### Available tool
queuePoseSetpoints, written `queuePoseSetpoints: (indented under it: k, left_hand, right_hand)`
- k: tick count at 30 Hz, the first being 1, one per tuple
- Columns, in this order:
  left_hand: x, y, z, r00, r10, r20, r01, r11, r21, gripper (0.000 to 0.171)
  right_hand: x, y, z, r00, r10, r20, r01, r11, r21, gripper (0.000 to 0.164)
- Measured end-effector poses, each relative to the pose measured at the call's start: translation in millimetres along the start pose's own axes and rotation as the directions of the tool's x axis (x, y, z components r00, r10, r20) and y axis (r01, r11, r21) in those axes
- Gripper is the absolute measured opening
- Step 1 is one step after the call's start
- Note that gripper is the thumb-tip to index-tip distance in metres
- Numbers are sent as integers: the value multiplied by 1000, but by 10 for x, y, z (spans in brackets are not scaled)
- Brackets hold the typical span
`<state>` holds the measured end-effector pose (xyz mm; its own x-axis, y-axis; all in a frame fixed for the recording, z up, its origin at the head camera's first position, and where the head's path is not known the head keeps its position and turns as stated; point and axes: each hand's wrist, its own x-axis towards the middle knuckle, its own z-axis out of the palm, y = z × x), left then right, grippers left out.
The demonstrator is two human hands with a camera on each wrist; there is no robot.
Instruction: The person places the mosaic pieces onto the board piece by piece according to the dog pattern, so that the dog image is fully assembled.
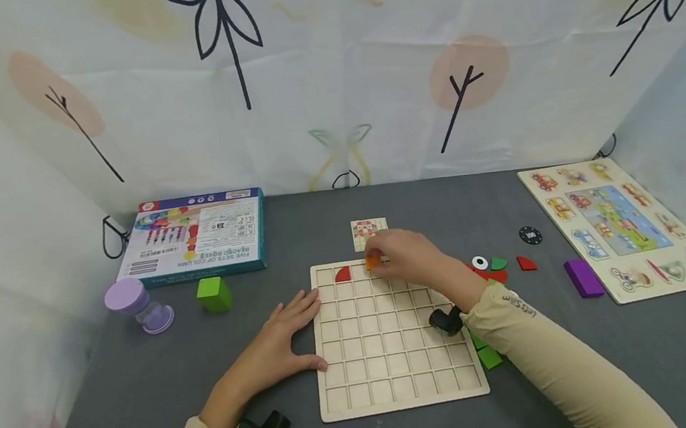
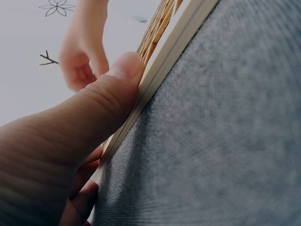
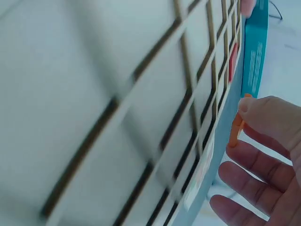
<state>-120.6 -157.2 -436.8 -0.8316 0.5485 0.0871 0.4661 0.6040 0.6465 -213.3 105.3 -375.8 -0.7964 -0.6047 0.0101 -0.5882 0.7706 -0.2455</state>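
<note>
At the grid board (image 1: 397, 364), the right grip (image 1: 410, 256) pinches an orange piece (image 1: 372, 261), likely light, stiff, best held by its edges. Unclenched, the left grip (image 1: 278, 344) touches the board.

Soft light, faint shadows — right wrist blur

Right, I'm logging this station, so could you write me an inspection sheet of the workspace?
Surface: grey table.
Job's things: gridded board; red piece in its far row; orange piece held at its far edge; card beyond it; loose pieces at its right.
Clutter: box, hourglass and green block at left; chip, purple block and puzzle at right.
Hands: left hand touches the board's left edge; right hand pinches the orange piece.
Cables: dark loops at the back corners; cannot tell if they are cables.
Surroundings: printed curtain behind and on both sides.
</note>
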Motion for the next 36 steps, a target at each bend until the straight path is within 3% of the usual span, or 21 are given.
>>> queuePoseSetpoints:
  k: [6,16,22,26,31,36]
  left_hand:
    - [6,-9,7,1000,-9,1,9,1000,5,97]
    - [26,4,17,1000,-8,6,8,1000,4,97]
    - [5,24,5,999,-32,7,32,999,-9,96]
    - [0,24,14,1000,-26,2,26,1000,-3,97]
    - [16,15,19,1000,-17,-3,17,1000,7,96]
    - [17,15,13,1000,-27,5,27,1000,-1,96]
  right_hand:
    - [141,-130,107,1000,-11,27,13,999,-50,16]
    - [150,-138,151,1000,-2,28,3,1000,-30,15]
    - [136,-143,148,999,-3,43,4,1000,-28,23]
    - [-75,18,25,999,32,23,-32,999,31,29]
    - [-490,443,-128,992,116,-43,-115,993,41,31]
    - [-779,774,-157,981,194,4,-194,980,37,28]
